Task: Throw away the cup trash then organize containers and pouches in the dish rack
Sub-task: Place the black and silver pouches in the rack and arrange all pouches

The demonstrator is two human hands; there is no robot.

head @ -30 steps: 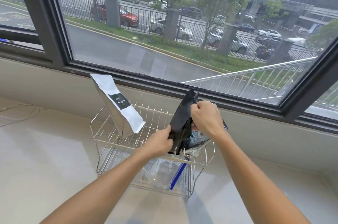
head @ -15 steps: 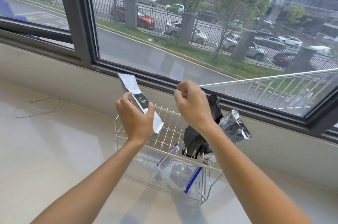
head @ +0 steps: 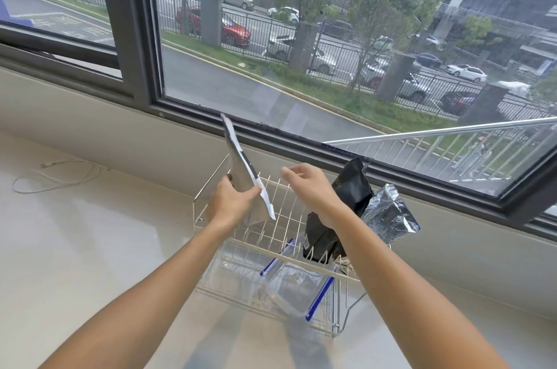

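Note:
A two-tier wire dish rack [head: 211,188] stands on the pale counter under the window. My left hand [head: 232,203] grips a white pouch [head: 241,170] with a black label, held upright above the rack's left end. My right hand [head: 307,185] hovers over the upper tier with fingers apart, holding nothing. Just right of it a black pouch [head: 349,197] stands in the upper tier, and a silver foil pouch [head: 388,215] leans behind it. In the lower tier lies a clear plastic container [head: 289,284] with blue clips.
A thin white cord [head: 57,176] lies looped on the counter at the far left. The window sill and dark frame [head: 301,139] run close behind the rack. Pale counter surface [head: 90,248] stretches to the left of the rack.
My left hand took hold of the white pouch and turned it edge-on. My right hand let go of the black pouch, which now stands in the rack. The view shifted left.

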